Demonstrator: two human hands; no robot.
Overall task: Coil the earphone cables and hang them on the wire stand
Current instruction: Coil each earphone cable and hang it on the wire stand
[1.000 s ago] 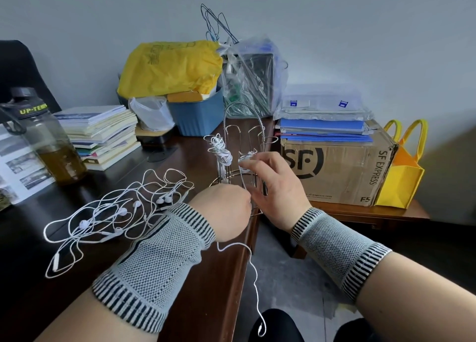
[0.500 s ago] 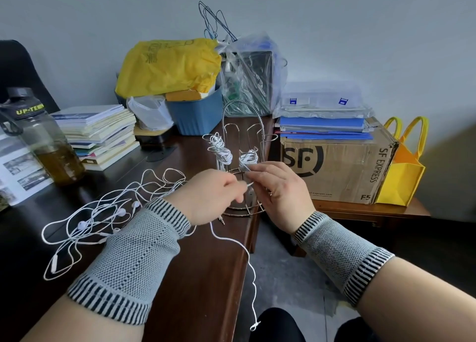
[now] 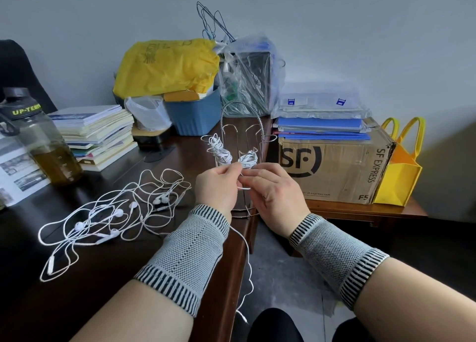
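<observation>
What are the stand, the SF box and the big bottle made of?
Wire stand: thin bright metal wire, probably chrome or steel; it glints, and its arch looks coiled.
SF box: brown corrugated cardboard, matte, creased, printed.
Bottle: clear, slightly smoky plastic by its look; the amber liquid shows through.

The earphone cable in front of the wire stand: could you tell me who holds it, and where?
Both hands: left hand and right hand pinch the white earphone cable at its upper end; its free length dangles off the desk edge.

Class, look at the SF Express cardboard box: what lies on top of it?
On the box lies a stack of blue folders, with clear plastic packets on top. The box's top face itself is mostly covered, so anything beneath the stack cannot be seen.
</observation>
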